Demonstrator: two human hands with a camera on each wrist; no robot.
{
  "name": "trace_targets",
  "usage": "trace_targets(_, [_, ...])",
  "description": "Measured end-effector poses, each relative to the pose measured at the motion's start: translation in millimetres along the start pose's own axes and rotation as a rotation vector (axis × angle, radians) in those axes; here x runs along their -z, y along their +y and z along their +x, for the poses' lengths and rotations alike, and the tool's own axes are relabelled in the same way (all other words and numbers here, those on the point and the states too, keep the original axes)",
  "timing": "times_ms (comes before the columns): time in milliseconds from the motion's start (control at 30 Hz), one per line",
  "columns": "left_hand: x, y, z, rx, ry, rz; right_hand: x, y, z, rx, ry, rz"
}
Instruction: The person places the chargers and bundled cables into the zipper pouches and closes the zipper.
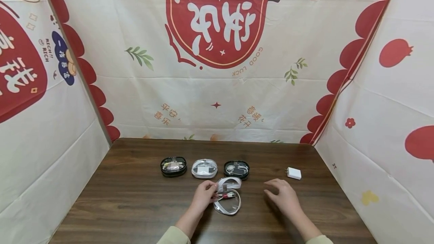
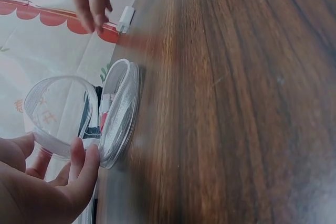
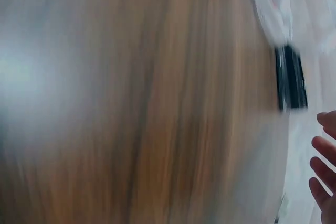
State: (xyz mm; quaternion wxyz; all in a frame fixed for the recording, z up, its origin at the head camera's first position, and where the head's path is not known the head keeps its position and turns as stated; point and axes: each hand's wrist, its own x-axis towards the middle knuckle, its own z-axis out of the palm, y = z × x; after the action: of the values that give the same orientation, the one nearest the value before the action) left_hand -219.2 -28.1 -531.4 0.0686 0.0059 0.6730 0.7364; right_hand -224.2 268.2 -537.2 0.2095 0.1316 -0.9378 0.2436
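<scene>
In the head view my left hand [image 1: 204, 195] holds the edge of a clear zip pouch with white trim [image 1: 240, 203], whose lid stands raised. A cable with a red-and-white plug [image 1: 228, 195] lies inside the pouch. The left wrist view has my left fingers and thumb on the trim of the raised lid [image 2: 58, 148]. To the right of the pouch, my right hand [image 1: 284, 197] is apart from everything, its fingers relaxed with nothing between them. Nearest to it is a white charger plug [image 1: 294, 173], lying beyond it on the table. The right wrist view is blurred.
Along the back stand a black-trimmed pouch [image 1: 173, 166], a white-trimmed pouch [image 1: 204, 168] and another black-trimmed pouch [image 1: 236, 169], all with contents inside. The wooden table [image 1: 135, 206] is bordered by printed cloth walls [image 1: 217, 86] at the back and sides.
</scene>
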Motion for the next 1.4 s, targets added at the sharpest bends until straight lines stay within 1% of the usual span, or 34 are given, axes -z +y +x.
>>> trace_targets(167, [5.7, -12.6, 8.3, -0.004, 0.001, 0.005, 19.3, 39.5, 5.1, -0.096, 0.014, -0.055])
trace_targets(300, [7.8, -14.3, 10.7, -0.009, 0.000, 0.019, 28.2, 67.2, 12.3, -0.180, 0.001, -0.111])
trace_targets(433, [8.0, -12.5, 7.5, -0.010, -0.005, 0.017, 32.0, 86.8, 18.4, -0.277, -0.088, -0.148])
trace_targets(533, [9.0, -12.6, 7.0, -0.012, -0.004, 0.015, 30.3, 96.9, 23.7, -0.333, -0.174, -0.152])
trace_targets(600, [9.7, -12.8, 7.5, -0.013, -0.003, 0.013, 28.1, 101.8, 27.1, -0.353, -0.215, -0.157])
trace_targets(700, [10.4, -13.2, 7.8, -0.008, -0.004, 0.008, 25.3, 106.1, 29.5, -0.353, -0.245, -0.175])
trace_targets(867, [10.8, -14.4, 9.3, 0.001, -0.007, 0.003, 24.9, 107.5, 29.5, -0.294, -0.201, -0.193])
trace_targets(933, [10.8, -15.6, 10.6, 0.003, -0.006, 0.002, 24.8, 108.5, 28.3, -0.279, -0.171, -0.169])
trace_targets(1033, [10.5, -17.1, 12.0, 0.002, -0.006, -0.004, 23.8, 111.6, 25.3, -0.279, -0.129, -0.117])
trace_targets(1133, [10.5, -15.5, 10.8, 0.008, -0.002, -0.005, 22.1, 114.6, 22.6, -0.285, -0.094, -0.069])
trace_targets(1200, [10.4, -13.9, 9.6, 0.010, 0.003, -0.008, 21.6, 114.9, 21.4, -0.278, -0.084, -0.050])
trace_targets(1300, [10.5, -13.0, 8.8, 0.015, 0.008, -0.011, 21.4, 110.3, 18.4, -0.268, -0.078, -0.016])
trace_targets(1400, [10.9, -15.0, 9.8, 0.019, 0.006, -0.013, 21.7, 97.3, 15.1, -0.246, -0.067, 0.015])
